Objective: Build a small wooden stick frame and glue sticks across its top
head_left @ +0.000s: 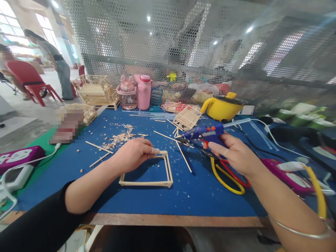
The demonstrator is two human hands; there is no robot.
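Observation:
My left hand (136, 154) pinches the far side of a small rectangular frame of thin wooden sticks (147, 183), which rests on the blue mat. Part of the frame is hidden behind the fingers. In my right hand (233, 152) is a blue glue gun (203, 132), its nozzle pointing left and a clear glue stick coming out of its back. Beneath the gun lie scissors (228, 178) with yellow and red handles. A dark blue pen-like rod (187, 159) and loose wooden sticks (185, 156) lie under the nozzle.
Wood scraps (118, 138) are scattered beyond my left hand. A slatted wooden piece (187, 117), a yellow pot (223, 107), a pink bottle (144, 92) and a clear cup (127, 96) stand along the back. A phone (68, 127) sits at left; cables and a purple case (288, 176) at right.

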